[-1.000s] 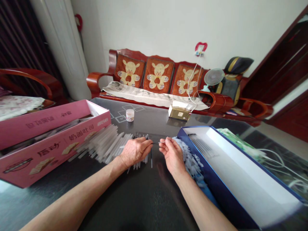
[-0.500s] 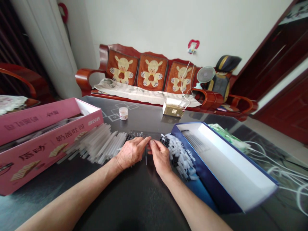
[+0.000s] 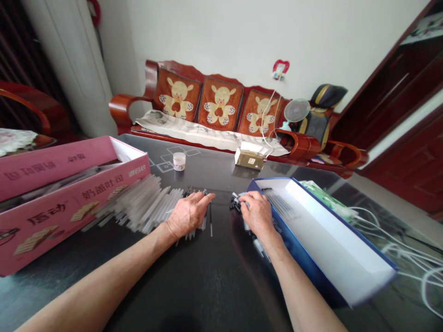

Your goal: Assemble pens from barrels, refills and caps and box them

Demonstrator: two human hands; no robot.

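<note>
resting palm down on the dark table [image 3: 207, 281], the left hand [image 3: 188, 214] lies flat with fingers stretched wide over the near edge of a heap of clear tubes [image 3: 145, 205], gripping nothing. a thin dark refill [image 3: 211, 225] lies on the table between the hands. the right hand [image 3: 258, 213] curls over a pile of small caps [image 3: 236, 203] just beside the blue box [image 3: 328, 249]; whether it pinches one i cannot tell. a pink box [image 3: 69, 203] sits left of the tubes. farther back stand a small jar [image 3: 179, 161] and a tissue box [image 3: 249, 158], then a red wooden sofa [image 3: 221, 103].
</note>
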